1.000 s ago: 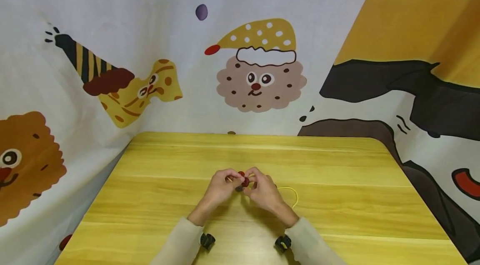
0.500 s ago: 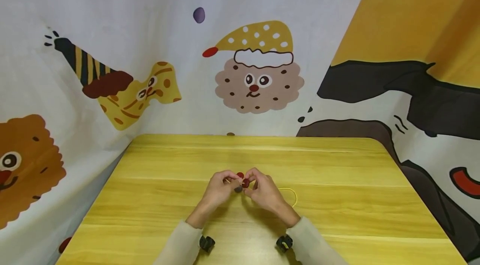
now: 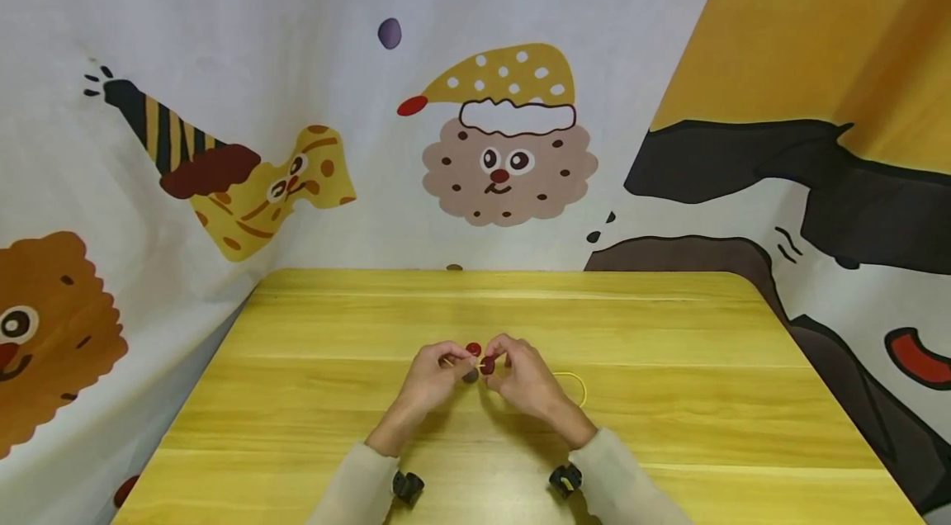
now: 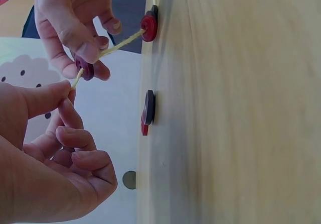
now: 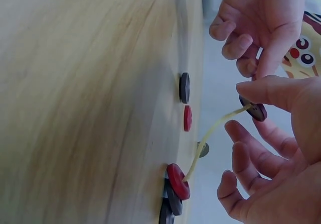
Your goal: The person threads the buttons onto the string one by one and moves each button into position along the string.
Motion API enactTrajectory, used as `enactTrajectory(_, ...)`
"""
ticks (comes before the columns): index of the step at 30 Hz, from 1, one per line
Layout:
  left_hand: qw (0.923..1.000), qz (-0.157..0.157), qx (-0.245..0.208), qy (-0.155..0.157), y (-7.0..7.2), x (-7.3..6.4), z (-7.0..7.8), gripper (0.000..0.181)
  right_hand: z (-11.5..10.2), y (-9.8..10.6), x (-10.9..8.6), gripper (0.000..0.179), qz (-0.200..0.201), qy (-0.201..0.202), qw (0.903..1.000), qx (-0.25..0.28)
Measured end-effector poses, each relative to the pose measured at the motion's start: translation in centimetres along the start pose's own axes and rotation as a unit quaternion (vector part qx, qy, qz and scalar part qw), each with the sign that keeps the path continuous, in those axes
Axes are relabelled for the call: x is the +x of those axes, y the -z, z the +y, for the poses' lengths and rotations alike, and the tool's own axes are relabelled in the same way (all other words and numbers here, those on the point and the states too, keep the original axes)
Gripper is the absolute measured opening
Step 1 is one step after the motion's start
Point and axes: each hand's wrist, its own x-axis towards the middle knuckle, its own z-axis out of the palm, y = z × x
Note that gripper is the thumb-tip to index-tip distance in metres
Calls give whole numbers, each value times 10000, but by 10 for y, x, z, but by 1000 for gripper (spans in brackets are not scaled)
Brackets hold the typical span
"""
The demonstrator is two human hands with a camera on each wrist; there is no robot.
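My left hand [image 3: 431, 380] pinches the tip of a yellow string [image 4: 120, 45] between thumb and forefinger. Thumb and fingertips of my right hand [image 3: 523, 380] hold a dark red button [image 4: 85, 68] by its edge. The string passes through this button, with a short piece showing between it and the left fingertips. From its other side the string runs to a red button [image 5: 178, 181] and black buttons [image 5: 173, 200] threaded lower down at the table. Loose on the wood beyond the hands lie another red button [image 3: 473, 349] and a black button [image 5: 184, 88].
The wooden table [image 3: 297, 409] reaches back to a cartoon-printed curtain [image 3: 371, 219]. A loop of the yellow string [image 3: 583, 389] lies on the wood right of the right hand. Black wrist cameras [image 3: 407, 487] sit by both sleeves.
The left fingertips have drawn slightly left, away from the dark red button, and more string shows between them. The right hand keeps its hold. The head view has shifted a little.
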Motion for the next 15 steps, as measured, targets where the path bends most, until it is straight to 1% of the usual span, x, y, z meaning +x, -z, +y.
enactTrajectory(5,10000,-10,-45,-19,2,0,-1,10,3,1,0,28,42,152,9999,-37)
enactTrajectory(9,10000,-7,-44,19,2,0,-1,9,6,2,0,27,-8,271,9996,26)
enactTrajectory(15,10000,27,5,56,2,1,1,8,9,5,0,27,-63,300,9995,46)
